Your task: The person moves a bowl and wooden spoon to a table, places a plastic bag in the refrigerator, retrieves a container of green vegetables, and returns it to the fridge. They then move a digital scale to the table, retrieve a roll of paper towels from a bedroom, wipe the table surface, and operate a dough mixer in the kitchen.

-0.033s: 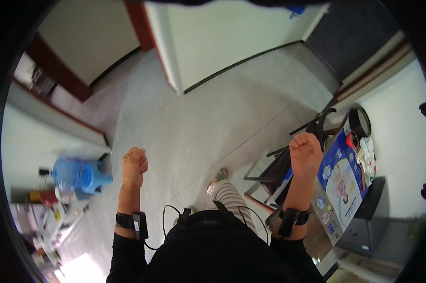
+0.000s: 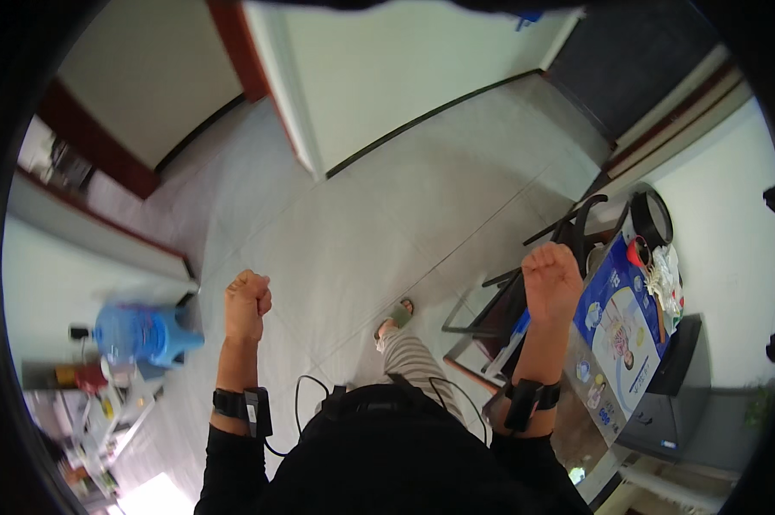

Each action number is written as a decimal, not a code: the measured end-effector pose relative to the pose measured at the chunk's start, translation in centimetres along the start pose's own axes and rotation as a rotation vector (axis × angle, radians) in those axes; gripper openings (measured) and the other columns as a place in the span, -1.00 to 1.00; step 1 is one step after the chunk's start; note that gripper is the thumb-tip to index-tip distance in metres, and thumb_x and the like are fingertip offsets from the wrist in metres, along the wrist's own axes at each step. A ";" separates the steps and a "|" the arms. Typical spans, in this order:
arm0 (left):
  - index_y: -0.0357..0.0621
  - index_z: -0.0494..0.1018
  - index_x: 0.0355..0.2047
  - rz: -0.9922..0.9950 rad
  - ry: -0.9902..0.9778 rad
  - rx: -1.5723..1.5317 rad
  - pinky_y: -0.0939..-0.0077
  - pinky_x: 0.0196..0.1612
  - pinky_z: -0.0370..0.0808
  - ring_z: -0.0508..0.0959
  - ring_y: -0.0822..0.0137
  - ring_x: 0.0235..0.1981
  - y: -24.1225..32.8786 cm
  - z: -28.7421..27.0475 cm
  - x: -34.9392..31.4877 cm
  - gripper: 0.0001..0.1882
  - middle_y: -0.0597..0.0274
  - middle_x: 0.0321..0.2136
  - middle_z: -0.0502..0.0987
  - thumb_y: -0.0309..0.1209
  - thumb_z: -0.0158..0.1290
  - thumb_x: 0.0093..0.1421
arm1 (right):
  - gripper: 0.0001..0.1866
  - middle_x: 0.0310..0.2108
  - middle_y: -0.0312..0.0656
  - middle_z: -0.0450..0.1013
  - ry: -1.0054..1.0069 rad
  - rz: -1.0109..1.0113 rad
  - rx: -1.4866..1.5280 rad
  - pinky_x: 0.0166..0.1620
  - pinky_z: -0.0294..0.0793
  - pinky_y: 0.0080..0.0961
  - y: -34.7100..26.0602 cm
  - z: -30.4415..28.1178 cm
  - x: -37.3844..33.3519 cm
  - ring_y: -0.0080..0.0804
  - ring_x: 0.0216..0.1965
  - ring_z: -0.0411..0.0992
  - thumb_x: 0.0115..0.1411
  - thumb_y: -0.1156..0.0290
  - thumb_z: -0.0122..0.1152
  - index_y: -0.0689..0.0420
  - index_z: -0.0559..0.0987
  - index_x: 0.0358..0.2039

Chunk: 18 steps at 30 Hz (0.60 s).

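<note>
My left hand point(image 2: 247, 305) is held up in front of me as a fist, with the tiled floor below it. My right hand point(image 2: 551, 281) is raised at about the same height, its fingers curled in. Nothing shows in either hand, and neither touches anything. Beyond the right hand lies a table point(image 2: 580, 433) covered partly by a blue and white printed sheet point(image 2: 625, 343). A dark chair point(image 2: 499, 322) stands just left of that hand. Each forearm wears a black strap with a small box, the left one point(image 2: 257, 410) and the right one point(image 2: 525, 405).
A blue water bottle point(image 2: 123, 333) and a cluttered white rack point(image 2: 117, 429) stand at the left. On the table are a black round pan-like thing point(image 2: 652, 216), a red cup point(image 2: 638, 251) and a dark box point(image 2: 671, 421). A white wall point(image 2: 404, 77) and dark door point(image 2: 632, 64) lie ahead.
The view has shifted slightly. My slippered foot shows a little further from my body. Both hands stay closed and raised, with hardly any movement.
</note>
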<state>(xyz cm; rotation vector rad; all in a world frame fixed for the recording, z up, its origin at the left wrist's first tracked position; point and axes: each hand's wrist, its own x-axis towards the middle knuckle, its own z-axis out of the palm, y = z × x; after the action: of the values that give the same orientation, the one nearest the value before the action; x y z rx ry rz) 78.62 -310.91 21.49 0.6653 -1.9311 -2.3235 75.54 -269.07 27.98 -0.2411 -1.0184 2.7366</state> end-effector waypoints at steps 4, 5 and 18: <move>-0.02 0.08 -0.75 -0.020 -0.099 -0.030 0.69 -0.73 0.00 0.08 0.58 -0.76 -0.1 9.2 9.9 -0.69 0.42 -0.76 0.13 -0.67 -0.09 -0.07 | -0.67 -0.66 -0.40 0.03 -0.082 -0.064 0.122 -0.53 0.02 -0.66 -0.6 -2.4 10.5 -0.60 -0.61 -0.01 0.04 0.64 -0.02 0.03 0.10 -0.69; -0.03 0.08 -0.75 -0.042 -0.122 -0.032 0.69 -0.73 -0.01 0.08 0.58 -0.76 0.4 11.5 12.3 -0.69 0.43 -0.75 0.13 -0.71 -0.10 -0.10 | -0.66 -0.67 -0.40 0.03 -0.177 -0.106 0.149 -0.54 0.01 -0.66 -1.2 -2.6 13.5 -0.61 -0.63 -0.02 0.03 0.67 -0.03 0.03 0.08 -0.69; 0.11 -0.08 -0.75 -0.228 -0.223 -0.108 0.63 -0.76 -0.18 -0.12 0.60 -0.84 5.1 36.9 43.1 -0.46 0.53 -0.85 -0.08 -0.27 0.04 0.19 | -0.53 -0.80 -0.48 -0.11 0.002 -0.096 -0.101 -0.73 -0.23 -0.65 -4.7 -2.5 43.5 -0.70 -0.80 -0.18 0.26 0.36 -0.07 -0.06 0.00 -0.74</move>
<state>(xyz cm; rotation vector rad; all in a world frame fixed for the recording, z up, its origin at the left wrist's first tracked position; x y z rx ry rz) 25.36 -290.99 18.41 0.6759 -1.8837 -2.7248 34.84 -253.00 25.80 -0.2052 -1.1389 2.6026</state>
